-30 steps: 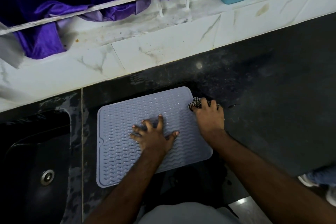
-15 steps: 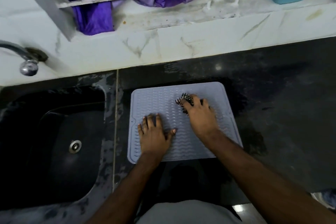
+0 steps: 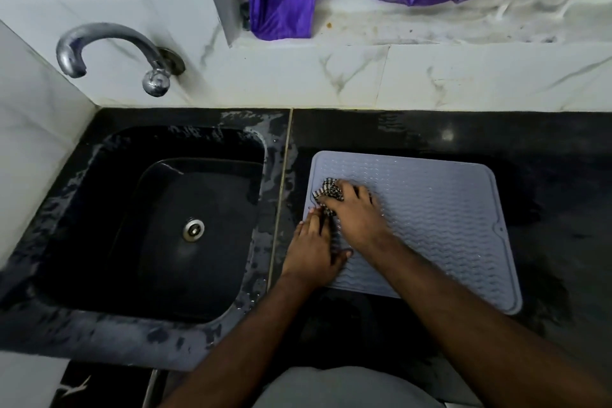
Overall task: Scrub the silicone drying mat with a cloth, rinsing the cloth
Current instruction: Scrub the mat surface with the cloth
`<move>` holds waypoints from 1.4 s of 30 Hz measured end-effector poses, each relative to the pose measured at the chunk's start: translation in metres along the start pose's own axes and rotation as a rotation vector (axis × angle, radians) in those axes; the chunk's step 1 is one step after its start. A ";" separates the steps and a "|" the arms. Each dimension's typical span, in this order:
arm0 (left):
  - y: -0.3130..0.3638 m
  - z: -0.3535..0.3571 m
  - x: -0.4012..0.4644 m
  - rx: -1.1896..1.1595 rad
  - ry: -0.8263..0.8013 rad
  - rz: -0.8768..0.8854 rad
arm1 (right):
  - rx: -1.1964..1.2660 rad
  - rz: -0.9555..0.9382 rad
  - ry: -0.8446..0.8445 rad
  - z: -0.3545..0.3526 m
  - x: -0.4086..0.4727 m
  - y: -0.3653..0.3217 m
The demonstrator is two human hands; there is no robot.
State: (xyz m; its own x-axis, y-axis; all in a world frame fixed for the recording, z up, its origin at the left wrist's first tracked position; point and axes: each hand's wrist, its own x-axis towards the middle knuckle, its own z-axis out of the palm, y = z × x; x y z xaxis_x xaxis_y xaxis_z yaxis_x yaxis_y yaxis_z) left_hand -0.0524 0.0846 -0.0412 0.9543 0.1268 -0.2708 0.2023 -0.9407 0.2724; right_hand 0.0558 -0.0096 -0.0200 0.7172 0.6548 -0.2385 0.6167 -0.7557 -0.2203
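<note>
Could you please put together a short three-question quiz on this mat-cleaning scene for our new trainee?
1. True or false: water is running from the tap.
2. Which hand grips the checked cloth: A) left hand, B) right hand, C) neither?
3. Fill in: the sink lies to the ____ of the drying mat.

Key:
1. False; no stream shows.
2. B; the left hand lies flat on the mat's near left corner.
3. Left.

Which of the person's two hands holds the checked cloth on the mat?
The right hand, reaching across to the left part of the mat, grips the checked cloth. The left hand only presses flat on the mat's left edge.
</note>
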 end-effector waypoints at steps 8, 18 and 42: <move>0.011 0.000 0.005 0.044 -0.051 -0.065 | -0.150 -0.012 0.030 -0.002 -0.004 0.005; 0.037 0.008 0.015 0.092 -0.043 -0.177 | -0.245 0.153 0.111 -0.012 -0.025 0.013; 0.065 -0.004 0.022 0.166 -0.193 -0.343 | -0.120 0.392 0.173 -0.011 -0.086 0.127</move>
State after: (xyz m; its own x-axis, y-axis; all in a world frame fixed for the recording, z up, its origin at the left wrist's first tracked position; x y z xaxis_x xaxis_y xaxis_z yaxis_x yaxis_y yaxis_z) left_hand -0.0172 0.0271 -0.0257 0.7760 0.3949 -0.4917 0.4478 -0.8940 -0.0113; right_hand 0.0756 -0.1617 -0.0172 0.9419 0.3144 -0.1184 0.3130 -0.9493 -0.0305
